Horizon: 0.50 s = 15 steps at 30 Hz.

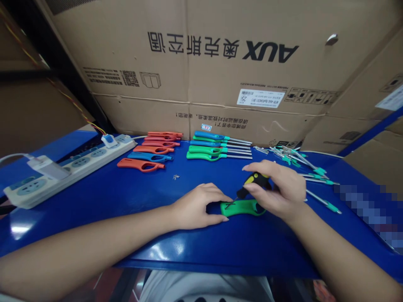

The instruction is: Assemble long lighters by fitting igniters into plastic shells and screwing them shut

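A green lighter handle (241, 207) lies flat on the blue table near its front edge. My left hand (201, 206) grips its left end between thumb and fingers. In my right hand (278, 188) is a short yellow-and-black screwdriver (256, 181), held at a slant with its thin shaft pointing down-left. The tip meets the handle near its left end; whether a screw sits under it is too small to tell. My right hand covers part of the handle's right end. A few tiny screws (176, 177) lie on the table beyond my left hand.
Red and blue lighter handles (141, 165) lie in a column at back left. Lighters with metal tubes (206, 156) are lined up behind my hands. Loose metal tubes with green ends (296, 157) lie at right. A power strip (78, 167) runs along the left; cardboard (214, 92) stands behind.
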### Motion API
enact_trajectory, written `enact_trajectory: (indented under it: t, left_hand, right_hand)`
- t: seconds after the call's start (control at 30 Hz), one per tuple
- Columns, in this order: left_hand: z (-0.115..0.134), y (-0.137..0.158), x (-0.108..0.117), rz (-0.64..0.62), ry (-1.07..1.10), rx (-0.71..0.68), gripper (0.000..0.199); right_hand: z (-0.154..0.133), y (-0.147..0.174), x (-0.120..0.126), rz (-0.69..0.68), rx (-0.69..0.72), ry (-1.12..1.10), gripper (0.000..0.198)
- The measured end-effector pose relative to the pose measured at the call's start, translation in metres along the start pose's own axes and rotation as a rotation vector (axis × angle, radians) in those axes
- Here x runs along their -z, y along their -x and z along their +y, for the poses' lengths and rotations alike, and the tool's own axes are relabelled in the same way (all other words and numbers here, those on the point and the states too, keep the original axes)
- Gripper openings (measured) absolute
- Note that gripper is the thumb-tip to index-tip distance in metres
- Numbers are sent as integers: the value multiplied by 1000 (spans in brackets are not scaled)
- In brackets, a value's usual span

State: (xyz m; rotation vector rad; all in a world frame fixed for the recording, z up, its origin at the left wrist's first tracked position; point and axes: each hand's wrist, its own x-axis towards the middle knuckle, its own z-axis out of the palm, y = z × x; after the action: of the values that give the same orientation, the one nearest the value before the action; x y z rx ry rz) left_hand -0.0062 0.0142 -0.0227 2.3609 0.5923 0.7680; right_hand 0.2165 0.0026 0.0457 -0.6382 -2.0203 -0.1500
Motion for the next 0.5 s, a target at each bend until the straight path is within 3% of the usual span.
enact_trajectory:
  t: [0.1,0.17,0.2,0.37,0.43,0.5]
  left_hand:
    - [0,0,0,-8,-3,7,42]
    - [0,0,0,-18,-10,19,42]
    - [0,0,0,-19,-13,23,42]
    - [0,-1,0,-9,-7,10,43]
    - [0,-1,0,-12,2,11,42]
    - [0,-1,0,-13,3,14,41]
  right_hand:
    - [-8,0,0,-106,-180,-216,35]
    - [-13,-2,0,-170,-318,-330,36]
    - [-13,-4,-1,-164,-321,-308,31]
    - [-6,-6,0,17,-58,122,7]
    - [-4,-6,2,-34,-126,48,19]
    - [-5,-7,6,-160,-269,-174,37]
